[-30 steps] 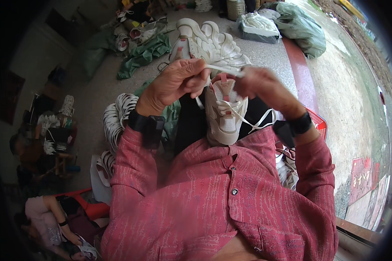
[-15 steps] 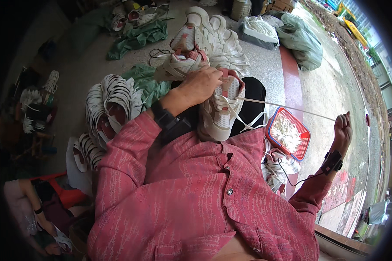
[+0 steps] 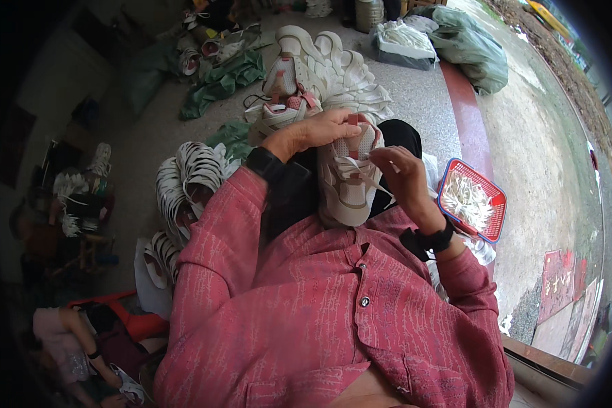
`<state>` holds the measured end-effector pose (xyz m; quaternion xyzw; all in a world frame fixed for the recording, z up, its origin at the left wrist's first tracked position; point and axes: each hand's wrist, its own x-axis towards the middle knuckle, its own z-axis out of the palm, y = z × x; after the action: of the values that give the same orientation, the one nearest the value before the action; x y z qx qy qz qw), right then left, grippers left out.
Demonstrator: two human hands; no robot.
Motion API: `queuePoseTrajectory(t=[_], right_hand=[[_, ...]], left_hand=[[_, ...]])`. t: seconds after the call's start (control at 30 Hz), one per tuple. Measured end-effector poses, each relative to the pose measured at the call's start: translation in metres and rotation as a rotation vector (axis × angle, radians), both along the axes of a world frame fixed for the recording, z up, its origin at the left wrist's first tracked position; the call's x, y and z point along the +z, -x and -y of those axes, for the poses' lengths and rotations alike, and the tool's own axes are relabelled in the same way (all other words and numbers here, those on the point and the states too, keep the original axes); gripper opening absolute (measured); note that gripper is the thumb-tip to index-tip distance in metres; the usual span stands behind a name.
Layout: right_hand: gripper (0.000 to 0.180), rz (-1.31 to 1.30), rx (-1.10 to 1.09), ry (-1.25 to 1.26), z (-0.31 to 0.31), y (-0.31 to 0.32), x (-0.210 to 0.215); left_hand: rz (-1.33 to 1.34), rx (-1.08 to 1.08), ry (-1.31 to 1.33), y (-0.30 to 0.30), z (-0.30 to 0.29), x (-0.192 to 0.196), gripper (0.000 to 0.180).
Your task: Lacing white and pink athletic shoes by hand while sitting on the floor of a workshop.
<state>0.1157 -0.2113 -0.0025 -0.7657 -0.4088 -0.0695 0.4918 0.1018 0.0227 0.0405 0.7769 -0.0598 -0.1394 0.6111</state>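
A white and beige sneaker (image 3: 347, 197) with pink trim rests on my lap, toe toward me. My left hand (image 3: 323, 129) is closed on it at the collar and pink tongue. My right hand (image 3: 404, 178) is at the right row of eyelets, its thumb and fingers pinched at the white shoelace (image 3: 352, 167), which lies in loops across the front of the shoe. The very tips of those fingers are partly hidden. Beyond my knees lies a pile of similar sneakers (image 3: 299, 68).
To my right is a red and blue plastic basket (image 3: 500, 204) of white laces. Bunched white shoe pieces (image 3: 190, 173) stand on my left. Green sacking (image 3: 224, 75) and a bulging pale green bag (image 3: 476, 54) lie farther off. At the lower left another person (image 3: 75, 333) handles a shoe.
My right hand has come back from far out to the right, where it held the lace taut, to the shoe's eyelets. My left hand stays at the collar.
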Motion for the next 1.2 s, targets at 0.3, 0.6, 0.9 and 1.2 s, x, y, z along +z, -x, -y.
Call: queuePoseTrajectory(t=[0.3,0.6,0.9,1.2], right_hand=[[0.006,0.453,-0.17,0.12,-0.027,0.021,0.004],[0.007,-0.271,0.282,-0.13,-0.016,-0.012,-0.014],[0.014,0.169,0.295,0.05,-0.025,-0.022,0.011],[0.012,0.156,0.007,0.047,-0.021,-0.002,0.002]], left_hand=[[-0.183,-0.067,0.205,0.002,-0.008,0.015,0.036],[-0.082,-0.046,0.012,-0.01,-0.01,-0.008,0.04],[0.038,-0.059,-0.157,-0.007,-0.01,-0.011,0.041],[0.162,-0.221,-0.288,0.01,-0.017,0.011,0.064]])
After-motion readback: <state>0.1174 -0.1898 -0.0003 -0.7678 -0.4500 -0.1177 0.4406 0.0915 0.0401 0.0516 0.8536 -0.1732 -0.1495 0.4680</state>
